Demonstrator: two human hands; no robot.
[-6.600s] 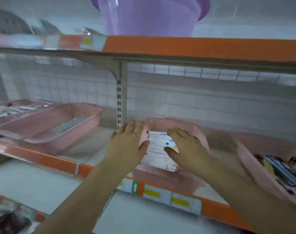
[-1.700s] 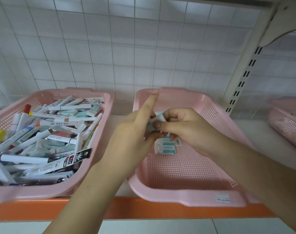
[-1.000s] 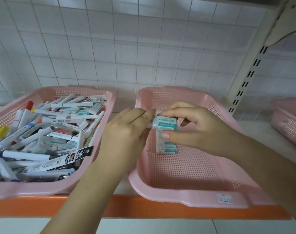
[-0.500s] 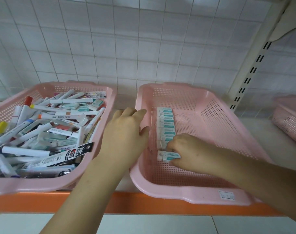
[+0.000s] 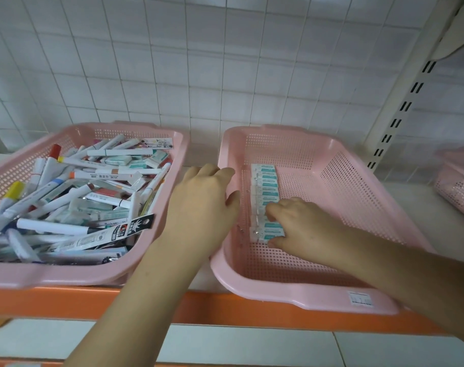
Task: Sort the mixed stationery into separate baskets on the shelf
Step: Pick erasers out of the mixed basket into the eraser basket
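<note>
Two pink mesh baskets stand side by side on the shelf. The left basket (image 5: 156, 245) is piled with mixed markers (image 5: 74, 197), pens and small erasers. The right basket (image 5: 331, 295) holds a neat column of wrapped white-and-teal erasers (image 5: 265, 181) along its left wall. My right hand (image 5: 302, 226) is down inside this basket, its fingers curled on the nearest eraser (image 5: 266, 233) at the front of the column. My left hand (image 5: 201, 205) rests on the left rim of the right basket, fingers loosely apart, holding nothing.
A third pink basket (image 5: 458, 189) shows at the far right edge. An orange shelf lip (image 5: 225, 308) runs along the front. White tiled wall behind, with a slotted upright post (image 5: 400, 109) at the right.
From holding an eraser up between both hands, my right hand lowered it to the front of the column in the right basket. My left hand let go and settled on the basket rim.
</note>
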